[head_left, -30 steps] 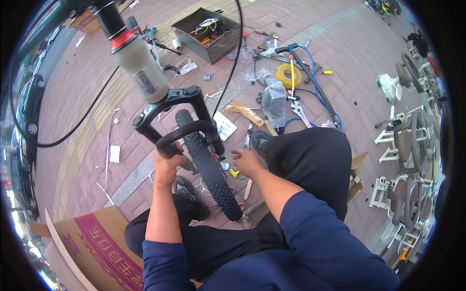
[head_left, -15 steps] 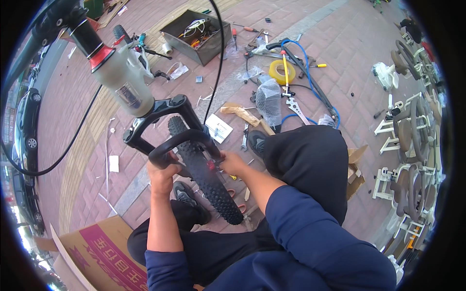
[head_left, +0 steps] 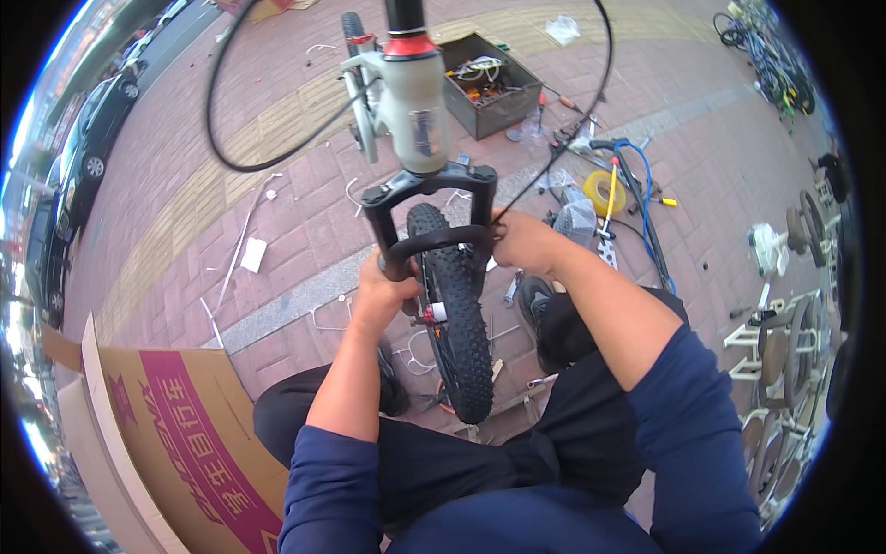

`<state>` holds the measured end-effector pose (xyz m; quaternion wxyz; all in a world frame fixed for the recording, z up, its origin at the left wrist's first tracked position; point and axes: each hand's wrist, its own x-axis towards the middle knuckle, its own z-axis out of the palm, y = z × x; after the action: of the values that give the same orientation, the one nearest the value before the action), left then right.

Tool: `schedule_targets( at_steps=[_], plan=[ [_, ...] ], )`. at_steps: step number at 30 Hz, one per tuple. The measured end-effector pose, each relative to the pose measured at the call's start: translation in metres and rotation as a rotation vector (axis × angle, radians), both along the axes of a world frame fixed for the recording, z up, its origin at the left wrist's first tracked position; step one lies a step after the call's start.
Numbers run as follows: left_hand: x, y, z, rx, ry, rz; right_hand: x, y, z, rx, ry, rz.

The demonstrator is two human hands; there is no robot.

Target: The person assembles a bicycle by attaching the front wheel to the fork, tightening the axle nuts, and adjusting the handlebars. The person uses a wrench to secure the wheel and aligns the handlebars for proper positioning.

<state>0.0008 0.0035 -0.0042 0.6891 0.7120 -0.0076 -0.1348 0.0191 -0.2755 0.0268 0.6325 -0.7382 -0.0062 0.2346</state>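
A bicycle front fork (head_left: 482, 201) with black legs stands in front of me below a white head tube (head_left: 426, 111) with a red ring. Its knobbly black wheel (head_left: 472, 355) sits between the legs, and the hub with red parts shows at the wheel's left side. My left hand (head_left: 378, 294) is closed round the lower left fork leg, thumb towards the wheel. My right hand (head_left: 528, 242) is closed at the right fork leg, where a black cable (head_left: 577, 125) runs down to it; its fingertips are partly hidden.
A metal toolbox (head_left: 494, 102) stands beyond the fork. To the right lie yellow tape (head_left: 604, 192), a pump with blue hose (head_left: 651, 222) and tools. A large cardboard box (head_left: 198, 434) is at lower left. White-framed parts (head_left: 780, 360) line the right edge; parked cars (head_left: 97, 138) stand far left.
The fork and wheel have swung to the right in view and stand more upright. My right hand has moved up from near the hub to higher on the right leg. My left hand keeps its hold.
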Motion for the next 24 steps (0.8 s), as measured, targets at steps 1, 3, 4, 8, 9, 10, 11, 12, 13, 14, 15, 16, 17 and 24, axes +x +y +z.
schedule_targets(
  at_steps=[1,3,4,8,9,10,11,12,13,14,15,16,17,24],
  plan=[
    [0.001,0.002,-0.001,0.012,-0.013,-0.007,-0.005,0.002,0.011,0.069,0.07,-0.02],
    [0.003,-0.001,-0.002,0.011,0.013,-0.022,-0.01,0.004,0.019,0.152,0.087,-0.048],
    [-0.001,-0.005,0.007,0.057,-0.01,-0.026,-0.015,0.005,0.017,0.196,0.11,-0.064],
    [-0.017,0.026,-0.03,0.48,-0.176,-0.065,-0.025,0.013,0.009,0.054,0.011,-0.129],
    [-0.024,0.036,-0.05,0.578,-0.1,-0.127,-0.025,0.014,0.011,0.031,0.012,-0.115],
    [-0.03,0.046,-0.071,0.675,-0.026,-0.189,-0.024,0.014,0.012,0.007,0.008,-0.104],
    [-0.037,0.054,-0.089,0.772,0.054,-0.25,-0.021,0.014,0.011,-0.014,0.006,-0.091],
    [-0.046,0.057,-0.107,0.681,0.103,-0.229,-0.021,0.015,0.01,-0.037,-0.004,-0.084],
    [-0.054,0.055,-0.117,0.592,0.15,-0.211,-0.02,0.016,0.008,0.001,0.007,-0.082],
    [-0.06,0.055,-0.127,0.503,0.195,-0.191,-0.019,0.019,0.005,0.04,0.018,-0.079],
    [-0.062,0.045,-0.127,0.552,0.197,-0.205,-0.019,0.015,0.004,0.064,0.034,-0.087],
    [-0.064,0.037,-0.125,0.602,0.197,-0.218,-0.019,0.013,0.004,0.043,0.05,-0.088],
    [-0.067,0.031,-0.124,0.652,0.198,-0.23,-0.019,0.013,0.004,0.023,0.065,-0.088],
    [-0.067,0.03,-0.106,0.684,0.114,-0.193,-0.019,0.01,0.005,0.036,0.028,-0.086]
  ],
)
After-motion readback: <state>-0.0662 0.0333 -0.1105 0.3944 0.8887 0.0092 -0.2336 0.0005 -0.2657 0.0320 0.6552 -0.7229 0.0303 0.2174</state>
